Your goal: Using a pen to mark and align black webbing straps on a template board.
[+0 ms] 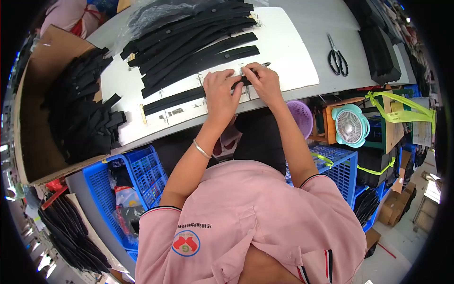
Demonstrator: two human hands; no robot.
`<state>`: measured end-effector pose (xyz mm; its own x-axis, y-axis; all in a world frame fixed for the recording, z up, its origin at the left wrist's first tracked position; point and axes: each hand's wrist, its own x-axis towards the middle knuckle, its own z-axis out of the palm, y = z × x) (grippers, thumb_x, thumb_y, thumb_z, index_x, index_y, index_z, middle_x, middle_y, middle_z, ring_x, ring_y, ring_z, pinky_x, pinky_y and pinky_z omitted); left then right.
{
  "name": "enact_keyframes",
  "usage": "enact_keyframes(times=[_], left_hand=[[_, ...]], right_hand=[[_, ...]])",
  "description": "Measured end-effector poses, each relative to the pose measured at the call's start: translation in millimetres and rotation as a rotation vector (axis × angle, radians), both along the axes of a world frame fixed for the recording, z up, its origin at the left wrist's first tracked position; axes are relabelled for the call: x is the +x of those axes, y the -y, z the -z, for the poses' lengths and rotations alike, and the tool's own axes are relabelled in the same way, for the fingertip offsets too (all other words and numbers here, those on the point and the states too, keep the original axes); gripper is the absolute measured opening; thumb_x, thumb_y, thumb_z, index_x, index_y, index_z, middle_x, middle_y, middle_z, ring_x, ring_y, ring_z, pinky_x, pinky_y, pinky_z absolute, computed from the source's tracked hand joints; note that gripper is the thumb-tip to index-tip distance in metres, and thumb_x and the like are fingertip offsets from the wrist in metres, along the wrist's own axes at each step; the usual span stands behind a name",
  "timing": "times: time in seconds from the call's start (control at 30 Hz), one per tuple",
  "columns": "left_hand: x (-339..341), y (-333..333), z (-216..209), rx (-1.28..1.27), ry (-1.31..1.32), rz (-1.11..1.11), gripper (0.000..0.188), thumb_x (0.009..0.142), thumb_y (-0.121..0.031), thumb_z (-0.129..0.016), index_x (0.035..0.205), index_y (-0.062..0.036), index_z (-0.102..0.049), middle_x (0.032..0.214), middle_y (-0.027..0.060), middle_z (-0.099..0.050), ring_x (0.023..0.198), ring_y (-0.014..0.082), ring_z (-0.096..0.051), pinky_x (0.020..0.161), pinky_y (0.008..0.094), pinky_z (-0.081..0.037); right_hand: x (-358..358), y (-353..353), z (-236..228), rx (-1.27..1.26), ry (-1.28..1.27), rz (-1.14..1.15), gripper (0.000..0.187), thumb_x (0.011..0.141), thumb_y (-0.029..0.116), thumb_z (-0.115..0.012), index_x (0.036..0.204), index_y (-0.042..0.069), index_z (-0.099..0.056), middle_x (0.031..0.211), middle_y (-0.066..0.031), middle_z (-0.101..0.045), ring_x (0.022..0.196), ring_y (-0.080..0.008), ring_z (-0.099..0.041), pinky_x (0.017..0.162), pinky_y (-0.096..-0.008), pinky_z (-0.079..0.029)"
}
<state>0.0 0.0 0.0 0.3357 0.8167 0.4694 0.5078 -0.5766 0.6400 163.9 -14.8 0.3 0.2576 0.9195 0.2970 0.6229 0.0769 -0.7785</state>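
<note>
A black fabric strip (174,102) lies along the near edge of a white board (288,52). My left hand (220,92) rests on this strip near its right end, thumb and fingers apart, pressing it against the board. Beside it, my right hand (266,84) is closed in a pinch around a slim dark pen-like tool (266,64). The tool's lower part is mostly hidden by my fingers, over the strip's end. Further up the board lie several black strips (189,42) side by side, some with a small round snap-like dot.
At left stands a cardboard box (28,109) heaped with black strips (80,104). Black-handled scissors (337,59) and a long black block (378,54) lie at right. Below the table edge are a blue crate (106,189), a teal fan (350,126) and a purple basket (301,118).
</note>
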Motion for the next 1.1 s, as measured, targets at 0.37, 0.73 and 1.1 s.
enact_keyframes(times=[0.37,0.73,1.1], left_hand=[[-0.4,-0.3,-1.5,0.010,0.006,-0.004,0.019,0.081,-0.016,-0.080,0.098,-0.0070,-0.077,0.117,0.0051,-0.070,0.113,0.0279,-0.059,0.107,0.0422,-0.037],[-17.5,11.0,2.9,-0.081,-0.192,-0.088,0.050,0.095,-0.013,-0.066,0.143,-0.0107,-0.056,0.162,0.0223,-0.032,0.154,0.0426,-0.021,0.114,0.0768,-0.006],[-57.7,-124.5,2.7,-0.181,-0.020,0.070,0.047,0.097,-0.019,-0.066,0.142,-0.0109,-0.059,0.156,0.0194,-0.046,0.151,0.0369,-0.033,0.122,0.0651,-0.013]], right_hand=[[9.9,7.7,5.1,0.007,-0.108,-0.140,0.024,0.095,0.028,-0.069,0.090,0.005,-0.075,0.071,-0.0099,-0.069,0.060,-0.0206,-0.065,0.058,-0.0322,-0.049],[14.7,19.1,0.8,-0.026,-0.422,-0.106,0.024,0.099,0.017,-0.066,0.086,-0.002,-0.073,0.075,-0.0038,-0.070,0.070,-0.0085,-0.064,0.064,-0.0267,-0.049],[4.4,10.8,1.0,0.000,-0.485,-0.030,0.018,0.100,0.013,-0.067,0.092,-0.002,-0.073,0.081,-0.0031,-0.072,0.071,-0.0064,-0.061,0.066,-0.0223,-0.049]])
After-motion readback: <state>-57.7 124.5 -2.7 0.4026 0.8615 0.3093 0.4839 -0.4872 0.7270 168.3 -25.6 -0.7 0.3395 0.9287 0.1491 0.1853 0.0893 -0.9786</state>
